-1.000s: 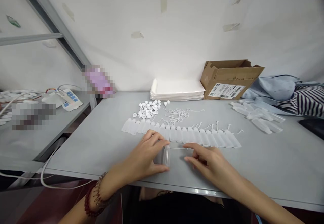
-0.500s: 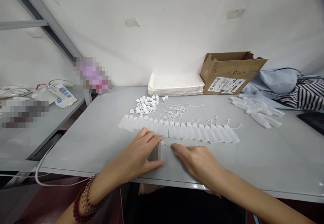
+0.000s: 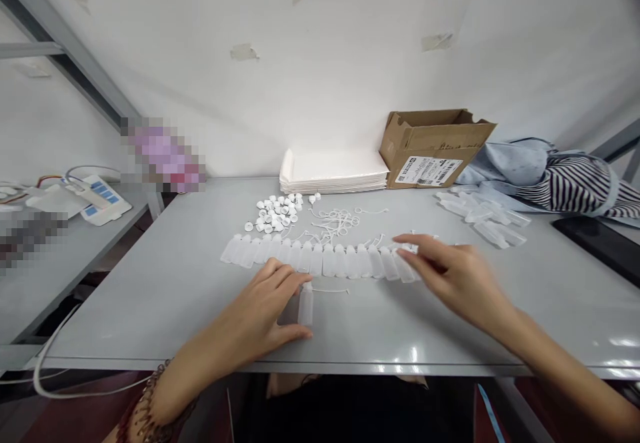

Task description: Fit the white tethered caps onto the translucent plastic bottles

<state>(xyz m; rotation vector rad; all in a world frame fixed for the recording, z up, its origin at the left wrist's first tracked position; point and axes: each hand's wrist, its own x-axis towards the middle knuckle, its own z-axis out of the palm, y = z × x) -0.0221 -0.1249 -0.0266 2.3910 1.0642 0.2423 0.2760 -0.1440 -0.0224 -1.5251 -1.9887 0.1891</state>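
My left hand [image 3: 260, 313] rests on the grey table [image 3: 175, 289] with its fingers curled around a small translucent plastic bottle [image 3: 305, 304] that has a thin white string at its neck. A long row of similar bottles [image 3: 320, 259] lies side by side just beyond it. My right hand [image 3: 450, 273] hovers over the right end of that row, fingers stretched out, holding nothing I can see. Behind the row lie a heap of white caps [image 3: 275, 213] and a tangle of white strings [image 3: 337, 221].
A stack of white sheets [image 3: 333, 171] and an open cardboard box [image 3: 433, 146] stand against the wall. More bottles [image 3: 483, 215] lie at the right, beside striped and blue cloth [image 3: 560, 179]. A second table with cables and devices [image 3: 80, 196] is at the left.
My right hand has left the string by the held bottle and moved right and away, over the row's right end. My left hand stays on the bottle. The camera shifted slightly.
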